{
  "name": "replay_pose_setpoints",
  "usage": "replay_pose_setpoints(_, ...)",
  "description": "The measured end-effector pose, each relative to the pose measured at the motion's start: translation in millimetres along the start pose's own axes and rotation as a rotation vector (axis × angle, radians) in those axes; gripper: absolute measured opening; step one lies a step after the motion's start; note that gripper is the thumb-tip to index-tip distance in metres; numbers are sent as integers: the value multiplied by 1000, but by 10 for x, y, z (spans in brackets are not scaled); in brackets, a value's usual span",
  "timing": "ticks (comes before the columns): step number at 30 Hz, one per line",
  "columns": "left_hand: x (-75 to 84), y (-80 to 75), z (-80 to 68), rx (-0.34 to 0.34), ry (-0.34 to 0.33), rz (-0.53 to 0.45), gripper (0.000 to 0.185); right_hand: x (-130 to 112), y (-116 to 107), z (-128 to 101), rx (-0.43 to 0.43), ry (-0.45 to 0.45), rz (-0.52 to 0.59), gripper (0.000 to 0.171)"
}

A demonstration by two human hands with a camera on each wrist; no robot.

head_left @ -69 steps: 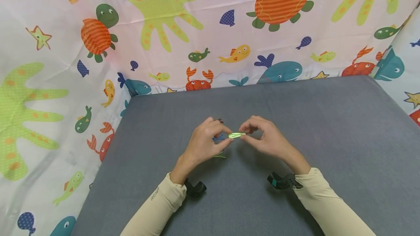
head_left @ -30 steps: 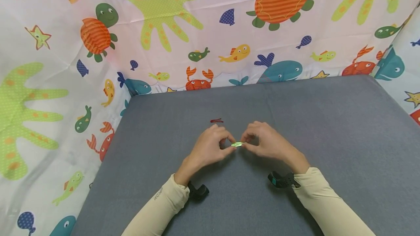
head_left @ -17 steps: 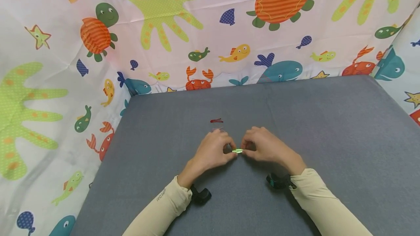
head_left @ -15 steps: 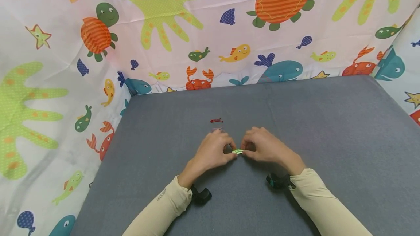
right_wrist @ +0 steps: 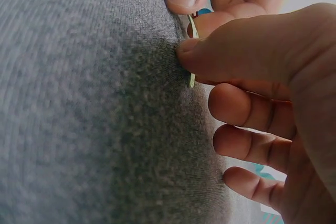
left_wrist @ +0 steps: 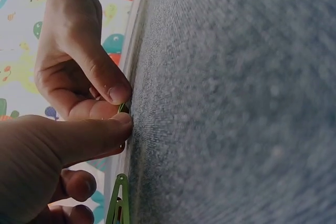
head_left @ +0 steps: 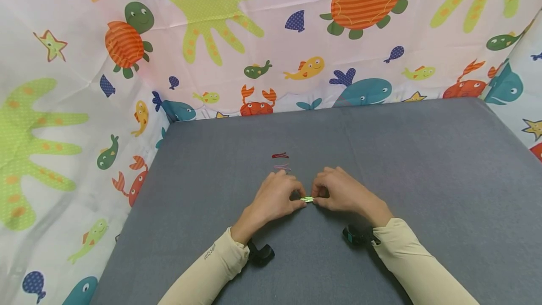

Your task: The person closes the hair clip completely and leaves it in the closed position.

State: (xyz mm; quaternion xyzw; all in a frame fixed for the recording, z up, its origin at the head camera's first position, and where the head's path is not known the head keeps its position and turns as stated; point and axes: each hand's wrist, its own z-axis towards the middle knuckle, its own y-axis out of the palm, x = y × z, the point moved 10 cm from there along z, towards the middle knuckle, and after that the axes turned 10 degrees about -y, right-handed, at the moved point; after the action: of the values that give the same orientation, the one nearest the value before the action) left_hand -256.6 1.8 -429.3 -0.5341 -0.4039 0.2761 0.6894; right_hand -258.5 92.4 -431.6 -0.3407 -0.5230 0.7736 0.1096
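A light green snap hair clip [head_left: 306, 199] is stretched between both hands, low over the grey table. My left hand [head_left: 277, 195] pinches its left end between thumb and forefinger, while the right hand [head_left: 348, 193] pinches the other end the same way. From the right wrist view, the thin clip [right_wrist: 192, 77] sticks out past the right thumb, close to the cloth. Another, darker green snap clip [left_wrist: 119, 200] appears beside the left hand in the left wrist view; the head view hides it behind that hand.
Beyond the left hand lie a red hair clip [head_left: 280, 156] and a purple hair clip [head_left: 282, 167], one behind the other. Grey cloth covers the table [head_left: 402, 164]. A printed sea-animal curtain [head_left: 288, 41] rises along the table's back and sides.
Both hands have come down and nearer the person, still pinching the light green clip. The purple clip has come into view; a blue clip and a green one seen earlier are now hidden.
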Motion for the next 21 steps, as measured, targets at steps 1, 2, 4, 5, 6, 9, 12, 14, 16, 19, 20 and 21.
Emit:
replay_pose_setpoints(1, 4, -1, -1, -2, 4, 3, 15, -1, 1, -1, 0, -2, 1, 17)
replay_pose_setpoints(2, 6, -1, -2, -4, 6, 3, 15, -1, 1, -2, 1, -4, 2, 17)
replay_pose_setpoints(4, 7, 0, -2, -9, 6, 4, 15, -1, 4, -1, 0, -5, 5, 17)
replay_pose_setpoints(5, 7, 1, -3, -12, 6, 4, 15, -2, 5, 0, -1, -5, 6, 17)
replay_pose_setpoints(6, 7, 3, -4, -15, 5, 5, 15, -2, 5, -1, -2, -5, 6, 18)
replay_pose_setpoints(9, 10, 5, -5, -18, 6, 13, 15, 0, 8, 0, -5, -2, 10, 19)
replay_pose_setpoints(12, 17, 4, -6, -15, 11, 21, 15, 5, 11, -2, -9, 1, 16, 20)
replay_pose_setpoints(14, 22, 1, -6, -12, 14, 23, 15, 7, 13, -2, -11, 3, 20, 20)
replay_pose_setpoints(16, 23, 3, -6, -12, 14, 23, 15, 6, 15, -4, -13, 4, 24, 20)
replay_pose_setpoints(19, 24, 6, -6, -15, 13, 22, 15, 5, 15, -9, -16, 5, 26, 20)
replay_pose_setpoints(20, 24, 8, -6, -16, 13, 22, 15, 5, 16, -10, -18, 5, 26, 20)
replay_pose_setpoints(21, 23, 10, -5, -17, 12, 21, 15, 6, 18, -11, -19, 6, 26, 20)
